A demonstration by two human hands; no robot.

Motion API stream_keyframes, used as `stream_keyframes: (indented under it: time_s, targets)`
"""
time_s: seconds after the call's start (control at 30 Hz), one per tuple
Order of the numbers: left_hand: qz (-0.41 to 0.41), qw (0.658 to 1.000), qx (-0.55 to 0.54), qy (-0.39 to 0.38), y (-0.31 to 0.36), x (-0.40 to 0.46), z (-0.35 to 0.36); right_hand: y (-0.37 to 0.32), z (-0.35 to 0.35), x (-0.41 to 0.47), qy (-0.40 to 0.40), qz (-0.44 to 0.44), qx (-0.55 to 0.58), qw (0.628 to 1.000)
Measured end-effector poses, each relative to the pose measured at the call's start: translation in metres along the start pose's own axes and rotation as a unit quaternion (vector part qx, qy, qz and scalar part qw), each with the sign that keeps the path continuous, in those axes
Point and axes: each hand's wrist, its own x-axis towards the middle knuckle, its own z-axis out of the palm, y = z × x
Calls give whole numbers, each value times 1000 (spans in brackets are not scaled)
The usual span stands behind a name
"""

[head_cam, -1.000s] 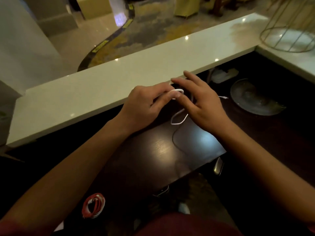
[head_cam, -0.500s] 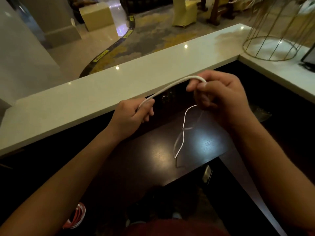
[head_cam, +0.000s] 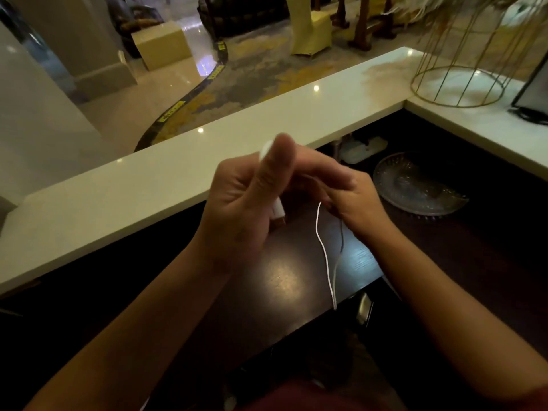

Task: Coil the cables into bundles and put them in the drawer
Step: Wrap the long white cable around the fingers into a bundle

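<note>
Left hand (head_cam: 252,197) raised above the dark surface (head_cam: 284,280), fingers curled round the cable (head_cam: 324,250) and its plug. Right hand (head_cam: 353,194) pinches the cable further along; slack hangs to the near edge. Risk: loose tail snagging there, spoiling the coil.

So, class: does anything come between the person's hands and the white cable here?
No. Both the left hand and the right hand already hold the white cable, and its loose end hangs over the dark desk. No drawer can be made out in this view.
</note>
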Motion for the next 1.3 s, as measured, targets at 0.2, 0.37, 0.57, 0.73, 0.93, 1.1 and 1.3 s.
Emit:
stream_keyframes:
  time_s: [0.2,0.37,0.57,0.73,0.93,1.1,1.3]
  targets:
    - [5,990,35,139,-5,-11,-23,82,-17,-4,15,106,-67,992]
    - [-43,986,-27,156,-19,-14,-36,90,-9,-22,-125,180,-117,969]
    - [-72,989,86,92,-41,-13,-38,31,17,-32,-272,167,-76,945]
    - [-164,968,184,37,-71,-29,-51,-18,14,-36,-227,108,-1,968]
    - [-185,955,229,-19,-78,-43,-54,-4,27,-33,-20,-54,-280,958]
    - [-231,917,320,-49,-91,-46,-56,0,33,-32,3,-38,-265,964]
    - [-312,923,222,-32,-100,-45,-71,-10,32,-36,-115,-10,-220,969]
